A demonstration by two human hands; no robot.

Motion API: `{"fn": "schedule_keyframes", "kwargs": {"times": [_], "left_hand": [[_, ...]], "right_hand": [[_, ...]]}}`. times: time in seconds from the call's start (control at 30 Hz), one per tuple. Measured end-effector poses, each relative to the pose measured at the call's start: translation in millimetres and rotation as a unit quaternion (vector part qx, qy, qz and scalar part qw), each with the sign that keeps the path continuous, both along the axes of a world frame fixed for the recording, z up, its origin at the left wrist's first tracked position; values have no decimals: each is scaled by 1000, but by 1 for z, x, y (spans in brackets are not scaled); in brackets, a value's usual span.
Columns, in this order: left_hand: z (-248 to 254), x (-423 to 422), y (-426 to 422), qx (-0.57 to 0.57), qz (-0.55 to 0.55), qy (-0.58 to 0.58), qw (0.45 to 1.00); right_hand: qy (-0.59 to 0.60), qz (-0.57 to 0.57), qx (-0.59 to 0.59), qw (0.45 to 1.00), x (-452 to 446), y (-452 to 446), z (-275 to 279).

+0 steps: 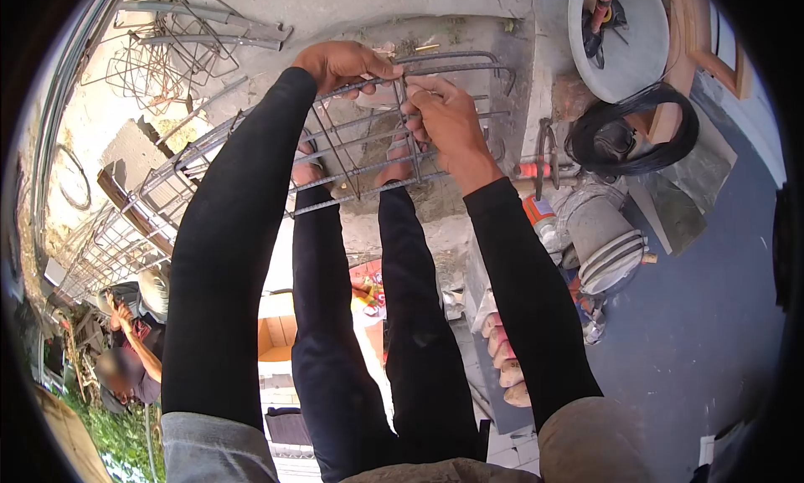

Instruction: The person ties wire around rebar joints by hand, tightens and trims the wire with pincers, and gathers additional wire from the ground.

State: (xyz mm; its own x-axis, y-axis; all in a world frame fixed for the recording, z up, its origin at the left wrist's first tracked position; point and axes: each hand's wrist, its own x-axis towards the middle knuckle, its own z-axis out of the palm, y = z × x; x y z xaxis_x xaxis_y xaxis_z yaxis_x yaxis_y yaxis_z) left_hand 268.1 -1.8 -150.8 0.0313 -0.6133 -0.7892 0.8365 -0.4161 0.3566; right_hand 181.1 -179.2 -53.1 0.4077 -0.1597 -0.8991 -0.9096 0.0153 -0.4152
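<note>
Grey ribbed-steel rod cage (358,194), spread across in front of the feet (308,175). Held at the far edge by the left grip (347,64), curled over a rod; clasped just beside by the right grip (444,119), narrowed around a crosspiece (fingertips partly hidden). Off right, coiled black wire (682,136) near a round whitish basin (645,43).

Concrete ground (360,10) is carrying a scattered load before us.
We are seeing bent wire frames (159,73) and long metal bars (219,42) lying heaped at far left, while a pale round basin (641,52) is sitting at far right.
</note>
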Motion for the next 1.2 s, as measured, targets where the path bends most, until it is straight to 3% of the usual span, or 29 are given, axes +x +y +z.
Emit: {"fn": "schedule_keyframes", "kwargs": {"times": [0.1, 0.2, 0.3, 0.43, 0.53, 0.7, 0.77, 0.83, 0.93, 1.2], "left_hand": [[2, -3, 0, -2, 5, 10, 1000], [2, -4, -2, 8, 10, 8, 1000], [-11, -7, 0, 0, 3, 2, 1000], [-1, -6, -2, 20, 7, -2, 1000], [0, -9, -4, 29, 19, -19, 999], [6, -6, -2, 25, 23, -7, 999], [2, -4, -2, 19, 31, -7, 999], [-2, -7, -2, 14, 27, -9, 999], [3, -7, -4, 32, 17, -15, 999], [6, -6, -8, 51, 9, -41, 998]], "right_hand": [[45, -122, 83, 988, -14, 2, -15], [65, -95, 125, 985, -8, -11, -20], [92, 59, 83, 991, 8, -27, -19], [152, 29, 123, 980, 26, -31, -24], [144, 96, 90, 981, 29, -36, -28], [25, 264, -58, 962, 33, -29, -31], [-55, 377, -163, 910, 33, -22, -28], [-138, 502, -284, 805, 37, -3, 1], [-114, 568, -279, 766, 48, -2, -5], [-147, 735, -291, 594, 129, 11, 19]]}}
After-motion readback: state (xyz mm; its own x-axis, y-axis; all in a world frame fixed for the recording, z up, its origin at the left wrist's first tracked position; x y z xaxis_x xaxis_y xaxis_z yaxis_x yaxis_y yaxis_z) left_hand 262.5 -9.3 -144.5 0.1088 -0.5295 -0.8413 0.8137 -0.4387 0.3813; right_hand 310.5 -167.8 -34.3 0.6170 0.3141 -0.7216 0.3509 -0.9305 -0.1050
